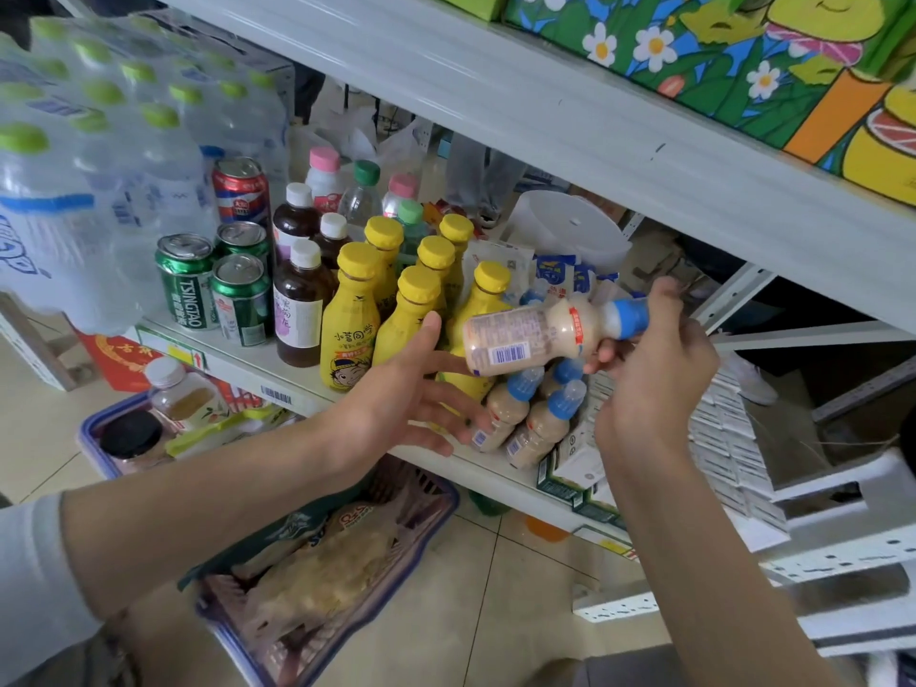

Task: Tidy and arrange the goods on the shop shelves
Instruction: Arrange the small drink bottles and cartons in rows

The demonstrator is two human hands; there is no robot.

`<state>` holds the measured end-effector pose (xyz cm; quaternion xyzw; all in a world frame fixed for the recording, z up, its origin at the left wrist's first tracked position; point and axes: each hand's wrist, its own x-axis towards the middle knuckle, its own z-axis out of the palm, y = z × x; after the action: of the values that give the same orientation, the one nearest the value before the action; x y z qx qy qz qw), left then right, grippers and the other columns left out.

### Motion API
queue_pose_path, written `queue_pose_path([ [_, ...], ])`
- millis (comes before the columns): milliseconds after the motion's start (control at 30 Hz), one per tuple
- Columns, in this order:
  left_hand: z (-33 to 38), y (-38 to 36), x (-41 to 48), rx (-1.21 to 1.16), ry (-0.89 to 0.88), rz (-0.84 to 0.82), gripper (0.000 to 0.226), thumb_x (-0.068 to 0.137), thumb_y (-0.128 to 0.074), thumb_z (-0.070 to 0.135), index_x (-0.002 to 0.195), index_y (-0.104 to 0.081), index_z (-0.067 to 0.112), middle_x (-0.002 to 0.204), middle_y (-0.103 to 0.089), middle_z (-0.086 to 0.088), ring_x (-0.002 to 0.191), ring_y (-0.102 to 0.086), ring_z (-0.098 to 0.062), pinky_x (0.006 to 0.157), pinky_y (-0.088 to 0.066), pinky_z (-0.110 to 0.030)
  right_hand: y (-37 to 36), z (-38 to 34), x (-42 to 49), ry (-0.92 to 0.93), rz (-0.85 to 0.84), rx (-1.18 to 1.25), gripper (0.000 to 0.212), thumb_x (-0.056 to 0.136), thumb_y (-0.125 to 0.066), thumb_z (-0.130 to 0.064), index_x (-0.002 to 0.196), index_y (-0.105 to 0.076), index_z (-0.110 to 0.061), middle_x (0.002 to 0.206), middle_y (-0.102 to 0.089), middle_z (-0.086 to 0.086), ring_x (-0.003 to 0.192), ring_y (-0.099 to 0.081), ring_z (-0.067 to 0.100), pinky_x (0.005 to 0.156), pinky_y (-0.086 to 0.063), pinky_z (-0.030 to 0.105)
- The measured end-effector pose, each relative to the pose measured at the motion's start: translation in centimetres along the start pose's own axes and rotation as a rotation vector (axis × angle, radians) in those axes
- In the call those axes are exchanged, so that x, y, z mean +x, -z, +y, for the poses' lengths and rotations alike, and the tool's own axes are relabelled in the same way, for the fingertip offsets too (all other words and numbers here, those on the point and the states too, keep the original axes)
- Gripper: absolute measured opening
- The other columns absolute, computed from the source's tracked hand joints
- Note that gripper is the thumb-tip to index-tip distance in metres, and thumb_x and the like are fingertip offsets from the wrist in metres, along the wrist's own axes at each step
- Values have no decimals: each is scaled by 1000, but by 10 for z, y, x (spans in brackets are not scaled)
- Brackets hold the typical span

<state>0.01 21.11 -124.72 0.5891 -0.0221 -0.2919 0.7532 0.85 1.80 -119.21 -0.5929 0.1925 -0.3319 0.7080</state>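
My right hand (649,359) grips a small milky drink bottle (525,334) with a blue cap. The fingers are curled around its neck end. The bottle lies on its side in the air, in front of the middle shelf (238,361), with the cap pointing to the right and the barcode label facing me. My left hand (411,389) holds nothing. Its fingers are straight and spread, palm turned toward the bottle, just beside the bottle's bottom end. The thumb is very close to one yellow bottle, but I cannot tell if it really touches it.

Under the held bottle, more blue-cap bottles (525,419) of the same kind lie tilted in a small heap on the shelf. To the left of them the yellow bottles (349,319) stand upright in a group with yellow caps. Further left stand dark brown bottles (300,309) with white caps, then green cans (186,285) and one red can (241,190) behind them. A wrapped pack of water bottles (99,156) with green caps fills the left end. Behind the heap I see blue and white milk pouches (555,272).

On the upper shelf sits a colourful box (743,57) with flowers. On the floor below there is a basket (436,493) with snack bags
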Motion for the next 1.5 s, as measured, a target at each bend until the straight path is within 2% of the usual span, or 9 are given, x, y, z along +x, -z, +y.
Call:
queue_pose_path([
  [367, 3, -3, 1, 2, -43, 20, 57, 104, -36, 57, 95, -69, 11, 77, -68, -15, 64, -58, -25, 64, -50, -35, -5, 2, -15, -51, -120, -27, 33, 101, -63, -36, 89, -52, -8, 51, -50, 4, 40, -44, 18, 40, -41, 28],
  [633, -2, -5, -5, 107, -251, 47, 33, 101, -59, 23, 131, -53, 9, 103, -59, -15, 72, -62, -28, 67, -60, -40, -1, -3, -1, -68, -256, -92, 21, 105, -54, -23, 99, -59, -3, 64, -65, 10, 41, -45, 18, 44, -41, 28],
  [767, -7, -6, -7, 240, -327, 49, 50, 93, -70, 6, 136, -46, 17, 117, -55, -16, 70, -70, -29, 70, -62, -35, -2, -2, 1, -80, -361, -163, 19, 103, -54, -16, 103, -65, -1, 83, -74, 21, 48, -44, 20, 46, -42, 27],
  [833, -10, -5, -6, 343, -338, 66, 57, 89, -76, 7, 135, -47, 23, 120, -57, -10, 72, -73, -25, 71, -61, -30, -3, 0, 1, -68, -390, -192, 19, 101, -57, -16, 107, -66, 0, 88, -69, 26, 50, -45, 20, 47, -43, 28],
  [967, -19, 0, 1, 572, -393, 172, 69, 76, -88, 31, 136, -52, 32, 121, -54, 2, 88, -69, -17, 82, -59, -33, -2, 4, 3, -38, -423, -245, 15, 100, -62, -18, 107, -69, -6, 86, -65, 8, 54, -50, 16, 49, -45, 28],
  [1067, -21, 0, 1, 711, -431, 226, 66, 75, -88, 32, 130, -52, 36, 115, -50, 11, 97, -58, -1, 83, -47, -12, 1, 6, 4, 6, -478, -340, 12, 100, -65, -23, 107, -68, -14, 90, -65, -2, 68, -58, 16, 56, -49, 32],
  [1167, -23, 1, 1, 736, -440, 250, 67, 74, -88, 31, 129, -51, 37, 114, -50, 11, 95, -55, 3, 76, -42, -5, 4, 6, 7, 62, -637, -584, 25, 99, -66, -33, 116, -57, -17, 95, -67, 7, 66, -65, 18, 59, -53, 37],
  [1367, -17, -6, -1, 536, -363, 173, 60, 83, -83, 34, 135, -54, 33, 116, -65, 2, 86, -73, -17, 83, -60, -37, 12, -5, 14, 270, -630, -534, 24, 97, -70, -27, 103, -56, -10, 79, -66, 14, 52, -60, 25, 50, -50, 36],
  [1500, 3, -4, -1, 396, -404, 172, 34, 101, -61, 23, 135, -59, 25, 113, -72, 4, 76, -76, -26, 82, -62, -41, 22, -17, 35, 362, -498, -486, 17, 97, -70, -24, 99, -56, -14, 70, -64, 10, 50, -60, 23, 49, -50, 34],
])
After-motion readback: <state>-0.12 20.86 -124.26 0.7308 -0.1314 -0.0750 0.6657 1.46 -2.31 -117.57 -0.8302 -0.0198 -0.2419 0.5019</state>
